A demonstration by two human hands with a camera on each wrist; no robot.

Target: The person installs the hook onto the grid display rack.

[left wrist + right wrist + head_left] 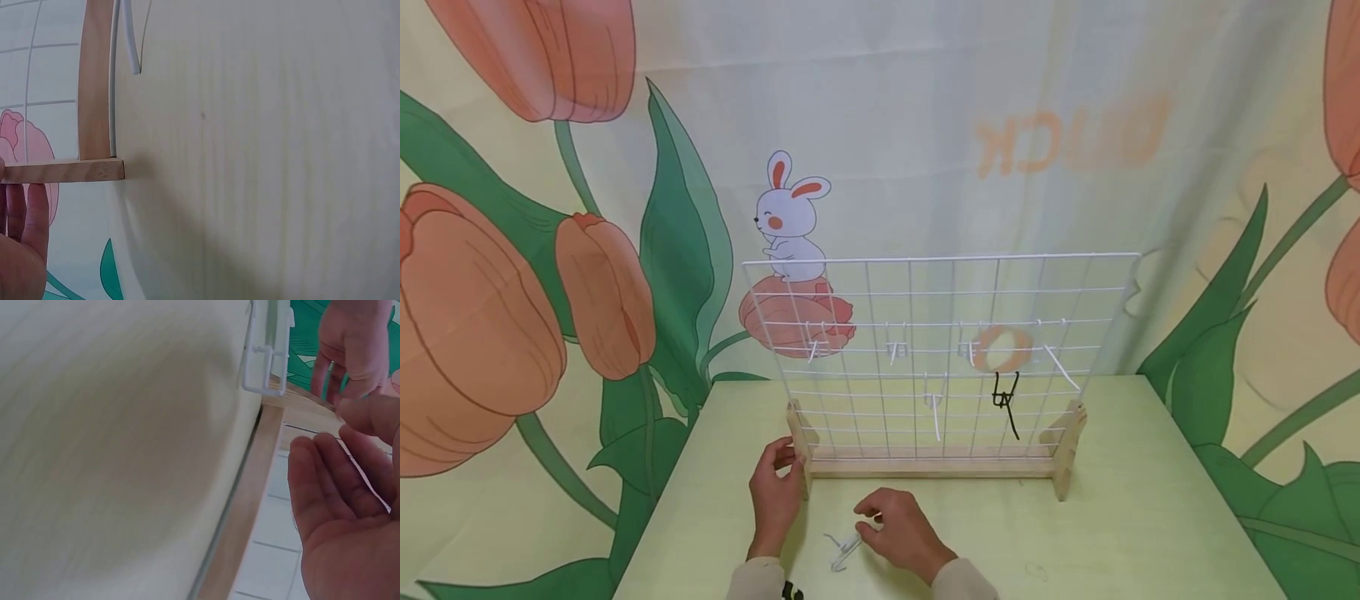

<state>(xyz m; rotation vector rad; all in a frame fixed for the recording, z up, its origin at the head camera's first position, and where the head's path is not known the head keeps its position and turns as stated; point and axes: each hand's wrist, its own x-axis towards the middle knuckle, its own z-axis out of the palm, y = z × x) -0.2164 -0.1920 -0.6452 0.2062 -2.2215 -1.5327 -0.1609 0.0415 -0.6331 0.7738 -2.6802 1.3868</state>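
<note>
A white wire grid panel [955, 308] stands upright in a wooden stand [932, 467]. My left hand [777, 492] is at the stand's left end and grips the wooden side foot [69, 170], its fingers against one face in the left wrist view. On the table in front of the stand lies a white wire hook [846, 552]. Close beside that hook is my right hand [902, 529], fingers loosely bent with nothing between them. The right wrist view shows the white hook apart from those fingertips [303, 450].
Several white hooks [895, 350] hang on the grid, with one black hook [1003, 400] at the right. The pale table [1150, 500] extends around the stand. Behind it hangs a curtain [925, 167] printed with tulips and a rabbit.
</note>
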